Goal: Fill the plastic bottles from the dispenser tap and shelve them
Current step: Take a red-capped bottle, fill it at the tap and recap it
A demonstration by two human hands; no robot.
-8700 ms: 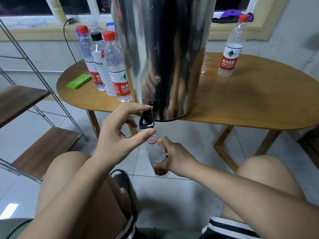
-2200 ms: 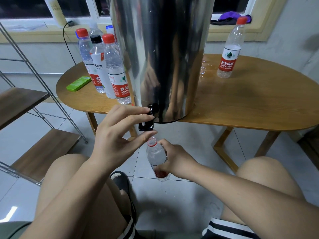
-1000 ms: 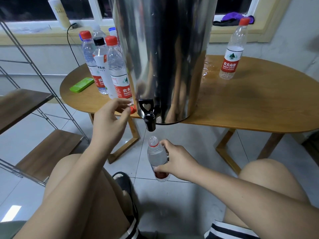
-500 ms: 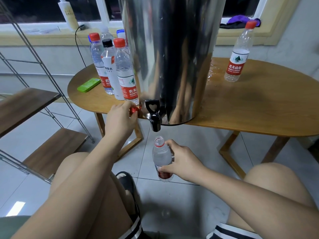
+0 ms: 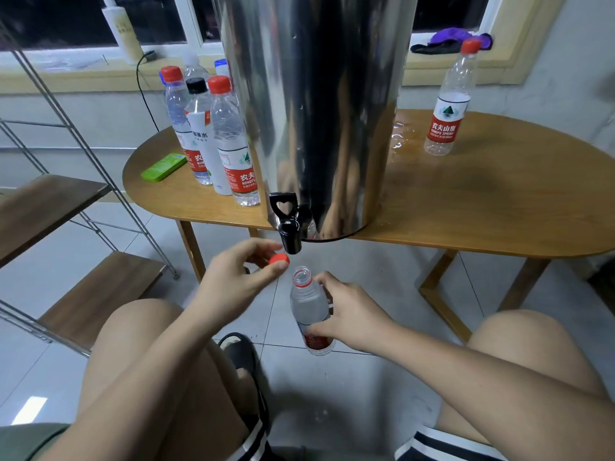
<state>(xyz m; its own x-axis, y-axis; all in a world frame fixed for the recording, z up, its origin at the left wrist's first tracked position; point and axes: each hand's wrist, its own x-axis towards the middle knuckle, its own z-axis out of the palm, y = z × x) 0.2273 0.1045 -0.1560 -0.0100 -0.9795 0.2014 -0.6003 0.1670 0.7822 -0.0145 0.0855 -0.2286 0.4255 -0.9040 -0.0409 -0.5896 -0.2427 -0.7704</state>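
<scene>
Wooden and oval, the table carried the tall stainless steel dispenser at its near edge, with its black tap hanging over the tiled floor. A couple of seconds earlier the left hand had been holding the tap lever down. By this moment it had let go, the lever stood upright again, and no water showed at the spout. The hand had then gone to the table edge just left of the tap, picked up the red cap, and brought it down towards the bottle. That suggested filling of this bottle was over and capping was the step in hand, with shelving to follow.

The left hand pinched the cap between thumb and fingertips, the other fingers loosely curled. The cap sat just left of and slightly above the bottle's open mouth, not yet touching it.

The right hand was wrapped round the lower body of the plastic bottle, holding it nearly upright just below the spout and near the person's knees. Its water level was hard to read through the clear plastic.

Far left on the table stood a cluster of capped bottles, and one more capped bottle stood alone far right. The shelf rack waited at the left, well apart from the hands.
</scene>
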